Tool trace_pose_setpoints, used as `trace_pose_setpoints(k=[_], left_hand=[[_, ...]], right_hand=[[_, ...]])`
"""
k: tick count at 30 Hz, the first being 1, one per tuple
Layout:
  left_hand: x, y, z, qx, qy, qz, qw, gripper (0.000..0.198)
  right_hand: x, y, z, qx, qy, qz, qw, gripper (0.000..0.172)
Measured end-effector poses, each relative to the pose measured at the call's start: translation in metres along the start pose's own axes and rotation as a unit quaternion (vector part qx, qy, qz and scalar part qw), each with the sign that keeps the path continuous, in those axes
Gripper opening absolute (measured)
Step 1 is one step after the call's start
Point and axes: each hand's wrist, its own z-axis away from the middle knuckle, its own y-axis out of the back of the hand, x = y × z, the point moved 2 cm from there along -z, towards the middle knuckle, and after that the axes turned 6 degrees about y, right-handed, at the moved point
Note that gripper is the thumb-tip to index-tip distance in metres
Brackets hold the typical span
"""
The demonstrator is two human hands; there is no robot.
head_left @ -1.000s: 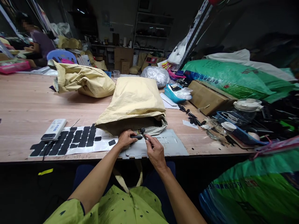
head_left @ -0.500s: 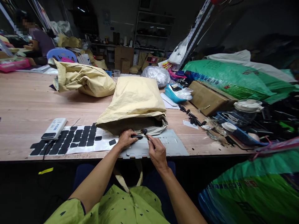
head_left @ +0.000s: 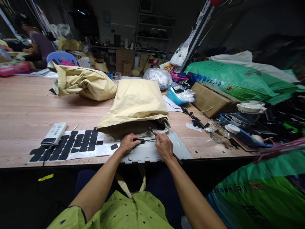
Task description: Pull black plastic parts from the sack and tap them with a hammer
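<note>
My left hand (head_left: 129, 143) rests at the mouth of a large tan sack (head_left: 139, 98), its fingers closed on a small black stick-like piece (head_left: 142, 141). To its right, my right hand (head_left: 165, 147) is wrapped round a slim metal-shafted tool with a small dark head (head_left: 151, 129); its exact kind is unclear. That head is in front of the sack's dark opening, and a dark handle end shows behind the wrist. Under both hands lies a grey board (head_left: 176, 146). The sack's contents are hidden in shadow.
Left of my hands are a sheet of black stickers (head_left: 82, 141) and a white device (head_left: 54, 133). Behind lies another tan sack (head_left: 95, 84). A blue tray (head_left: 175, 97), a cardboard box (head_left: 212, 100) and a lidded jar (head_left: 250, 109) stand right. A person (head_left: 40, 43) sits far left.
My right hand has shifted right and turned, and the tool's head has moved slightly up and right, toward the sack's opening. My left hand stays nearly in place.
</note>
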Motion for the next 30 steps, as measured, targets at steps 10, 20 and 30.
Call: trace_pose_setpoints(k=[10, 20, 30], left_hand=[[0.001, 0.002, -0.001, -0.014, -0.008, -0.013, 1.0, 0.027], [0.014, 0.001, 0.056, -0.064, -0.112, -0.071, 0.989, 0.017], [0.01, -0.009, 0.117, -0.101, -0.161, -0.176, 0.966, 0.021]], right_hand=[[0.0, -0.018, 0.01, -0.021, 0.031, 0.116, 0.993, 0.034], [-0.001, -0.018, 0.008, -0.022, 0.034, 0.128, 0.991, 0.034], [-0.003, -0.017, 0.008, -0.021, 0.031, 0.132, 0.991, 0.034]])
